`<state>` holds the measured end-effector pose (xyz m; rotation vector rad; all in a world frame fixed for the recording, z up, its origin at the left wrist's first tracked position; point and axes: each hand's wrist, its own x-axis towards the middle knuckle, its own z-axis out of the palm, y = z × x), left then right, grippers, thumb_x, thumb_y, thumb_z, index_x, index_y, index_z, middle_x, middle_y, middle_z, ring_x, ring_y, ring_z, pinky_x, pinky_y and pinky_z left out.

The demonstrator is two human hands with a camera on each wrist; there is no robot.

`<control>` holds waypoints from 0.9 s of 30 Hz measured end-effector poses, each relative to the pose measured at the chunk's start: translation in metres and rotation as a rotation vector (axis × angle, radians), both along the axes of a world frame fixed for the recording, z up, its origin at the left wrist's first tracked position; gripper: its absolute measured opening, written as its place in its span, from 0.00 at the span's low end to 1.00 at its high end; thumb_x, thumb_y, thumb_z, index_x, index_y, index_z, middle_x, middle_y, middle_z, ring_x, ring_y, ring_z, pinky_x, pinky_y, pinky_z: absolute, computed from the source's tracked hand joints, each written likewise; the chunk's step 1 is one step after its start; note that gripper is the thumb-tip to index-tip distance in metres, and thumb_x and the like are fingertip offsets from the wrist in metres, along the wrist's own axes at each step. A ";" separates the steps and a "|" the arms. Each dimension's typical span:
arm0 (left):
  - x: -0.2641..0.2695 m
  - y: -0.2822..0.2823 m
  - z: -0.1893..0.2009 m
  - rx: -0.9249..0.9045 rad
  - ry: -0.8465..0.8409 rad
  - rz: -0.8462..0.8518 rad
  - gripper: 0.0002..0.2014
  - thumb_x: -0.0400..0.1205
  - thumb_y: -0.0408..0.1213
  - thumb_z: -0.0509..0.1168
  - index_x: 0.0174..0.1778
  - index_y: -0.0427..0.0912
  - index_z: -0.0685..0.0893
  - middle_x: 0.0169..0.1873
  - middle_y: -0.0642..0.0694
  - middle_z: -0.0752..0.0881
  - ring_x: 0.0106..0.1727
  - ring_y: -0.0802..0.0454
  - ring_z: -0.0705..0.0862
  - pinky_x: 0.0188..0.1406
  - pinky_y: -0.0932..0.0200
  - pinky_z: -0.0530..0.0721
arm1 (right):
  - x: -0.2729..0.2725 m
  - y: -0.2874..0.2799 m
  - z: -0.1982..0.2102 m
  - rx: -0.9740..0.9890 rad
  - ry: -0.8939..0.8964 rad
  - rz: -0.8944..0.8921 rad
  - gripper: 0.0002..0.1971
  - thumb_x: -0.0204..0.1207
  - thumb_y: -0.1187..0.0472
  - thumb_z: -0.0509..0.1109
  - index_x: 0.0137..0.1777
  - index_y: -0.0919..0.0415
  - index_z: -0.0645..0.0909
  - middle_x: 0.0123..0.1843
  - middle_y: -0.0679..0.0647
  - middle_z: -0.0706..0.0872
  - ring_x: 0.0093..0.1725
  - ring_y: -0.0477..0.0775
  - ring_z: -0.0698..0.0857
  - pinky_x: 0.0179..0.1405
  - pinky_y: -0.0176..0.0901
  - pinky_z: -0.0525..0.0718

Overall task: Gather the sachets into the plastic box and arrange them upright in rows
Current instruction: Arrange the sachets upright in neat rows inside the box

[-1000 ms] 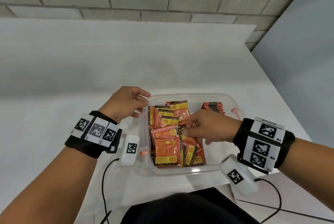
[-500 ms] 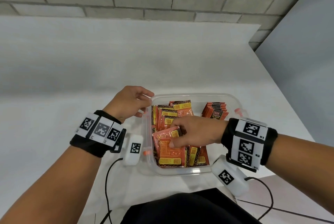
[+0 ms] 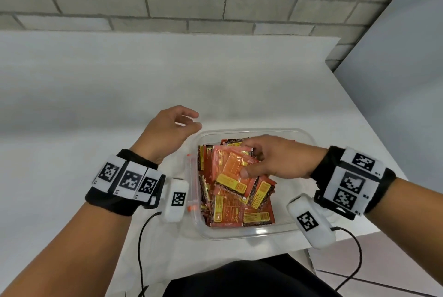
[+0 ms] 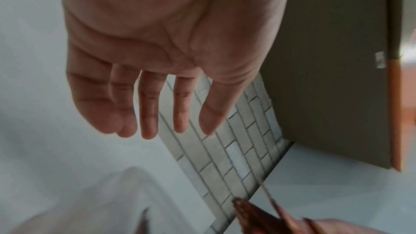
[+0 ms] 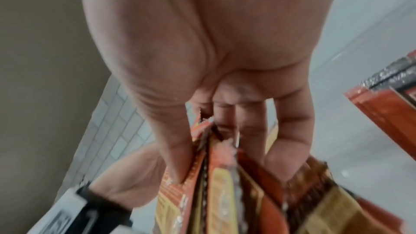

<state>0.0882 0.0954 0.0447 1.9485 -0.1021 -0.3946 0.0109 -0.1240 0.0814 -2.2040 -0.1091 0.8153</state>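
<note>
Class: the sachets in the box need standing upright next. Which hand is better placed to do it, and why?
Right. The right hand is inside the box, already pinching sachets; the left hand hangs open outside the rim, holding nothing.

The right hand (image 3: pixel 275 157) covers the far sachets (image 3: pixel 237 191) in the plastic box (image 3: pixel 249 233). The wrist views are blurry, so the print on the packets cannot be read. Both arms run off the bottom edge
</note>
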 end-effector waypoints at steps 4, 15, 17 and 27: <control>-0.014 -0.014 0.039 -0.330 0.066 -0.123 0.15 0.77 0.49 0.68 0.58 0.49 0.84 0.53 0.48 0.88 0.55 0.51 0.86 0.46 0.55 0.85 | 0.003 -0.018 0.028 0.176 -0.054 -0.150 0.08 0.76 0.63 0.72 0.53 0.60 0.79 0.43 0.58 0.89 0.36 0.56 0.87 0.36 0.44 0.86; -0.034 -0.093 0.022 -0.766 0.675 -0.406 0.32 0.69 0.48 0.76 0.69 0.43 0.77 0.70 0.36 0.79 0.61 0.33 0.84 0.56 0.28 0.81 | 0.004 -0.045 0.045 0.314 -0.248 -0.332 0.08 0.78 0.71 0.66 0.52 0.59 0.75 0.42 0.56 0.86 0.40 0.60 0.83 0.43 0.53 0.81; -0.038 -0.101 0.019 -0.811 0.725 -0.461 0.23 0.76 0.43 0.65 0.67 0.41 0.78 0.65 0.33 0.82 0.57 0.30 0.84 0.56 0.29 0.82 | 0.001 -0.044 0.042 0.284 -0.284 -0.323 0.10 0.78 0.73 0.66 0.53 0.58 0.75 0.43 0.61 0.83 0.40 0.60 0.82 0.42 0.55 0.80; -0.045 -0.113 0.009 -0.973 0.694 -0.392 0.20 0.79 0.43 0.61 0.62 0.34 0.81 0.51 0.33 0.87 0.46 0.34 0.88 0.44 0.45 0.89 | -0.012 -0.050 0.028 0.059 -0.490 -0.488 0.32 0.72 0.54 0.75 0.75 0.48 0.65 0.56 0.45 0.76 0.47 0.42 0.79 0.42 0.31 0.79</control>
